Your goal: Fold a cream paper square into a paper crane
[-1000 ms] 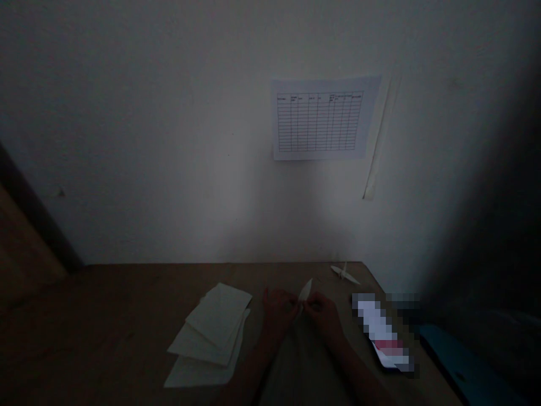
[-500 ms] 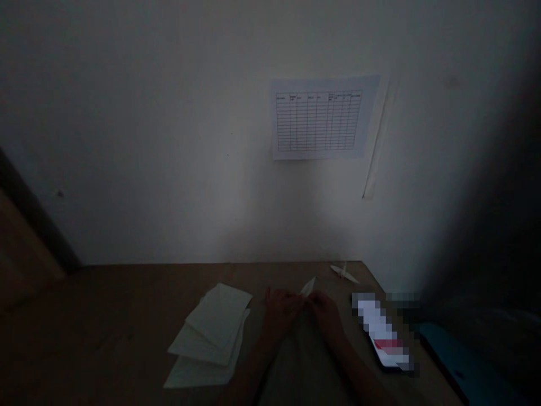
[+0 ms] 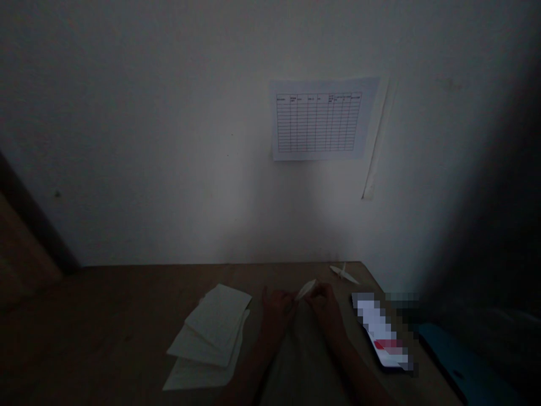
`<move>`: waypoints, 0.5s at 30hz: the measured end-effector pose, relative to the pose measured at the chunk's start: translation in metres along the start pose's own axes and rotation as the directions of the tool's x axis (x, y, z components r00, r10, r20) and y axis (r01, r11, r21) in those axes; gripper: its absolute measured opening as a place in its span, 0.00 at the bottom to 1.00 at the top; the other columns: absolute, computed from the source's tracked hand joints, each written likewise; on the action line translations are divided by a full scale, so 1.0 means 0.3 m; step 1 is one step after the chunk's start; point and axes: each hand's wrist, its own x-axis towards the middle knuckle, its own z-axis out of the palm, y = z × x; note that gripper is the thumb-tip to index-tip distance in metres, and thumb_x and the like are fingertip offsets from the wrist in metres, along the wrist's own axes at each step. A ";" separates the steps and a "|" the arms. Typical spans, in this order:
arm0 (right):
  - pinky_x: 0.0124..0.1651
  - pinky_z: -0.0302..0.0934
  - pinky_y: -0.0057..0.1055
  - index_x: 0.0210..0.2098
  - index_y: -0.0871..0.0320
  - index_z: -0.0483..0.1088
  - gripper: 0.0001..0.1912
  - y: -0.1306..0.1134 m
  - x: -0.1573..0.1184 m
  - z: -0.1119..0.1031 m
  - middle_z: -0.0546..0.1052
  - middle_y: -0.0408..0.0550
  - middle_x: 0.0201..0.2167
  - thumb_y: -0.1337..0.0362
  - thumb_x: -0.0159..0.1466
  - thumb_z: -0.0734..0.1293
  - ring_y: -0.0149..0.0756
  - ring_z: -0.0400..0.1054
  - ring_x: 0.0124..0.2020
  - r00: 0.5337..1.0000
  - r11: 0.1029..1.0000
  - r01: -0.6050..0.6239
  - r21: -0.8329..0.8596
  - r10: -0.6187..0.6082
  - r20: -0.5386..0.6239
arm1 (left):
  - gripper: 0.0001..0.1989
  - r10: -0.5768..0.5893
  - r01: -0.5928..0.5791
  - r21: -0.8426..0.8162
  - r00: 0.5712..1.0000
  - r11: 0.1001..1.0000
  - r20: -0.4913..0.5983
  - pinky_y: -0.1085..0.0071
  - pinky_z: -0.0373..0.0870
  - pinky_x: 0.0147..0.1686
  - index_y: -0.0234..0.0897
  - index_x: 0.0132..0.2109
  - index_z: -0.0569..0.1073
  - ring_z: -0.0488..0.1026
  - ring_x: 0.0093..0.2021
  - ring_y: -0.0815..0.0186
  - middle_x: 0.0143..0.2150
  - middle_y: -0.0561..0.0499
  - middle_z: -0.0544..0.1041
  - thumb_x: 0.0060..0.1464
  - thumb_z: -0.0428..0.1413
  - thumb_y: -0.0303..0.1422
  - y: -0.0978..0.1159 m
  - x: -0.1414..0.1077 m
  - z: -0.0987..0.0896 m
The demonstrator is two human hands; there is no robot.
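Between my two hands is a small piece of folded white paper, narrow and pointed, tilted up to the right. My left hand pinches its lower left end, with the thumb side turned toward the sheets. At the paper's right side, my right hand grips it with bent fingers. The dim light hides the fingertips and the exact folds. A folded paper crane with spread wings rests beyond my right hand, near the table's back edge. Left of my left hand lies a loose stack of white paper sheets.
A phone with a lit, blurred screen lies right of my right arm. Past it is a teal object at the table's right edge. A printed table sheet hangs on the wall behind the brown tabletop.
My right hand has shifted slightly up and right along the folded paper. More of the paper now shows between the hands, and it lies at a flatter angle.
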 end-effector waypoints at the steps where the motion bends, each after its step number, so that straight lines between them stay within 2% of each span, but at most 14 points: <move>1: 0.51 0.66 0.40 0.42 0.54 0.71 0.19 0.008 0.006 -0.007 0.78 0.49 0.40 0.51 0.57 0.72 0.46 0.72 0.44 0.999 1.000 0.004 -0.011 -0.005 -0.044 | 0.13 0.002 -0.002 0.010 1.000 1.000 -0.003 0.38 0.35 0.72 0.51 0.53 0.79 0.76 0.52 0.57 0.48 0.52 0.83 0.64 0.56 0.34 -0.001 0.000 0.000; 3: 0.54 0.65 0.44 0.51 0.55 0.69 0.28 0.024 0.019 -0.021 0.76 0.51 0.45 0.51 0.54 0.74 0.47 0.71 0.47 0.992 1.000 0.008 -0.026 -0.011 -0.122 | 0.13 0.014 -0.014 0.032 1.000 0.999 -0.009 0.37 0.35 0.71 0.50 0.52 0.79 0.76 0.52 0.57 0.47 0.51 0.82 0.65 0.55 0.33 -0.006 0.001 0.003; 5: 0.57 0.64 0.46 0.56 0.55 0.68 0.33 0.040 0.031 -0.031 0.75 0.52 0.50 0.51 0.54 0.74 0.48 0.69 0.52 0.993 0.998 0.058 -0.034 -0.061 -0.098 | 0.13 0.033 -0.033 0.057 0.999 0.998 -0.008 0.36 0.36 0.70 0.50 0.52 0.79 0.76 0.51 0.56 0.46 0.51 0.82 0.65 0.55 0.33 -0.011 0.002 0.008; 9: 0.60 0.62 0.49 0.46 0.53 0.75 0.22 0.068 0.038 -0.027 0.76 0.53 0.50 0.49 0.56 0.72 0.50 0.68 0.55 0.991 0.991 0.129 -0.042 -0.128 0.042 | 0.11 0.055 -0.055 0.068 0.998 0.996 -0.010 0.37 0.41 0.70 0.50 0.50 0.81 0.76 0.50 0.56 0.43 0.51 0.82 0.64 0.56 0.34 -0.022 0.007 0.018; 13: 0.56 0.66 0.47 0.42 0.54 0.75 0.21 0.084 0.032 -0.013 0.78 0.54 0.46 0.46 0.56 0.71 0.49 0.72 0.50 0.999 0.997 0.054 -0.047 -0.055 -0.003 | 0.10 0.073 -0.073 0.041 0.997 0.997 -0.006 0.37 0.45 0.69 0.49 0.48 0.82 0.76 0.49 0.56 0.42 0.49 0.82 0.62 0.58 0.33 -0.032 0.012 0.023; 15: 0.51 0.69 0.44 0.39 0.54 0.75 0.19 0.078 0.029 -0.012 0.80 0.53 0.43 0.46 0.57 0.71 0.48 0.74 0.46 1.000 0.999 0.025 -0.047 -0.024 0.013 | 0.10 0.069 -0.069 0.018 0.998 0.997 -0.013 0.37 0.46 0.69 0.49 0.47 0.82 0.76 0.49 0.57 0.42 0.50 0.82 0.61 0.59 0.33 -0.036 0.014 0.026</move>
